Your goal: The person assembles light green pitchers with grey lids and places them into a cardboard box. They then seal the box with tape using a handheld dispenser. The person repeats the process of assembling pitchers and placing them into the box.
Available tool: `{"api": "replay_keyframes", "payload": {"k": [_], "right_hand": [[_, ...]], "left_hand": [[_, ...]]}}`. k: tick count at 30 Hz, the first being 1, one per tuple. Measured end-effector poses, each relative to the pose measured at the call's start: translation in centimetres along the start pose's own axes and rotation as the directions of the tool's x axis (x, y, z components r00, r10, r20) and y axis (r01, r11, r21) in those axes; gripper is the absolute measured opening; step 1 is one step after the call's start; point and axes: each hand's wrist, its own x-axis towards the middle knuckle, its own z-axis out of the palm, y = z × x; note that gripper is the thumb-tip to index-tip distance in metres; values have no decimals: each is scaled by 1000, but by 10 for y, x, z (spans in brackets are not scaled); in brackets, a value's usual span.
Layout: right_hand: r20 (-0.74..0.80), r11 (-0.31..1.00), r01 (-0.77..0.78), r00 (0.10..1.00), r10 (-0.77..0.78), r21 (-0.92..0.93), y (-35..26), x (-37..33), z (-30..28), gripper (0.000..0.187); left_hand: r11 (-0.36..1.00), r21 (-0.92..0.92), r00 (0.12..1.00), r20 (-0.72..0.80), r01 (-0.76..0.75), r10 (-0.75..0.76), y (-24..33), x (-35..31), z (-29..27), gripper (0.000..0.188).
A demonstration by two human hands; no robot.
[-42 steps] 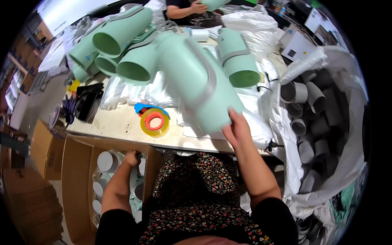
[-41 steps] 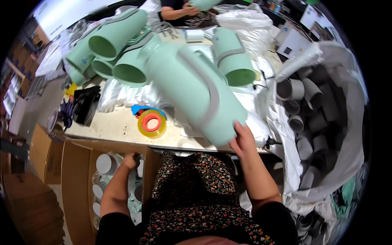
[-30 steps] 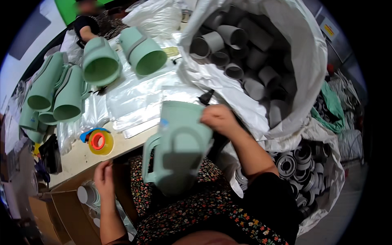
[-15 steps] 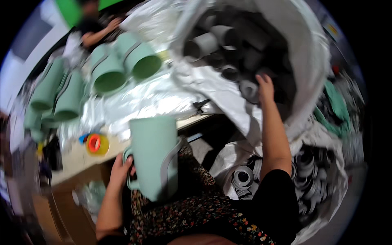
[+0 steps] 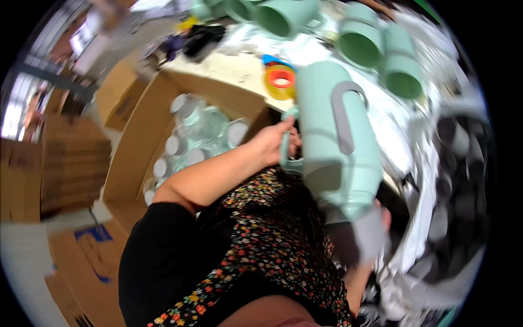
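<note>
My left hand (image 5: 277, 143) is closed round the side handle of a mint-green jug (image 5: 321, 103). The jug is tilted, its narrower end pointing down toward my right side, and a curved grey strip runs along its face. At that lower end my right hand (image 5: 385, 217) holds a grey cup-shaped part (image 5: 364, 240) against or very close to the jug. Motion blurs this part, and most of my right hand is hidden behind it. Whether the two pieces are joined I cannot tell.
An open cardboard box (image 5: 128, 150) of clear bottles (image 5: 210, 122) with white lids stands at my left. Yellow tape (image 5: 272, 89) and several mint-green jugs (image 5: 357, 27) lie on the bench (image 5: 234, 68). A white sack (image 5: 425, 210) holds grey parts (image 5: 460, 144) at right.
My view has swung left. My right hand has left the sack and brought a grey cup-shaped part to the jug. The jug has gone from upright to tilted in my left hand.
</note>
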Motion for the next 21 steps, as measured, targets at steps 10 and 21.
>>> {"api": "replay_keyframes", "payload": {"k": [10, 21], "right_hand": [[-370, 517, -267, 923, -106, -813, 50, -143, -96, 16], [-889, 748, -493, -139, 437, 445, 190, -265, -267, 51]], "left_hand": [[472, 619, 767, 597, -627, 236, -29, -42, 41, 42], [234, 800, 807, 584, -553, -88, -37, -41, 77, 60]]}}
